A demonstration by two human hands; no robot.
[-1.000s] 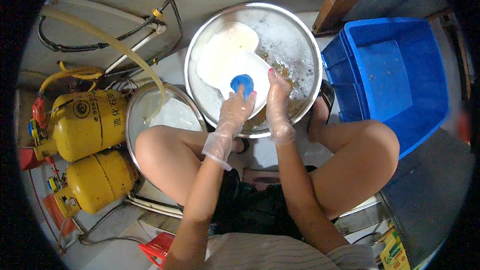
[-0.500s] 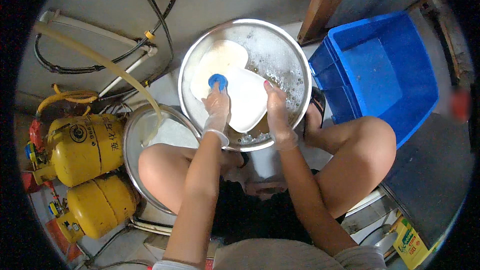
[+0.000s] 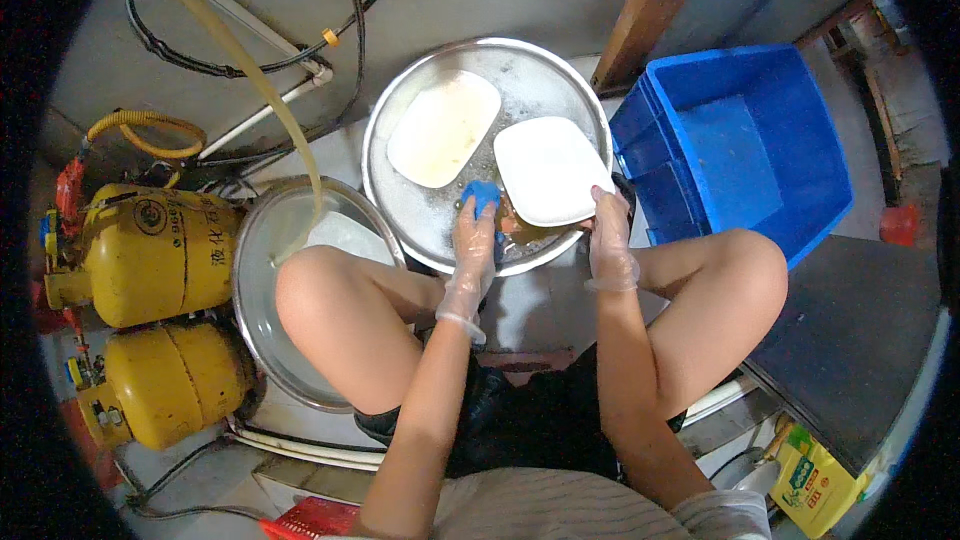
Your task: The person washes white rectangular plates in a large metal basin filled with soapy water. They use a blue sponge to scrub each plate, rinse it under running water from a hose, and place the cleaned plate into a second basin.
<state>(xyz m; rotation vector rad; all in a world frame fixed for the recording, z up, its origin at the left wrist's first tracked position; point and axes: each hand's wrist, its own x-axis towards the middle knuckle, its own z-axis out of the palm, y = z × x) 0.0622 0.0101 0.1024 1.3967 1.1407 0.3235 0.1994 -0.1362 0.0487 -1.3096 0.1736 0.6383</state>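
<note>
A wide metal basin (image 3: 372, 175) holds sudsy, brownish water in front of me. Clear plastic gloves cover both my hands. My left hand (image 3: 474, 245) grips a blue scrubbing sponge (image 3: 482, 194) low in the basin, apart from the plates. My right hand (image 3: 610, 230) is closed on the lower right corner of a white squarish plate (image 3: 550, 170), which is tilted over the basin's right side. Another white plate (image 3: 440, 130), with yellowish residue on it, lies in the suds at the far left.
A second metal basin (image 3: 245, 315) with a hose (image 3: 265, 90) running into it stands by my left knee. Two yellow gas cylinders (image 3: 165, 260) are farther left. On the right is a blue plastic bin (image 3: 745, 140), with a yellow package (image 3: 815, 485) nearer me.
The held plate has moved right, away from the residue-covered one. My left hand has drawn the sponge off the plate, down and to the right. The view has shifted slightly.
</note>
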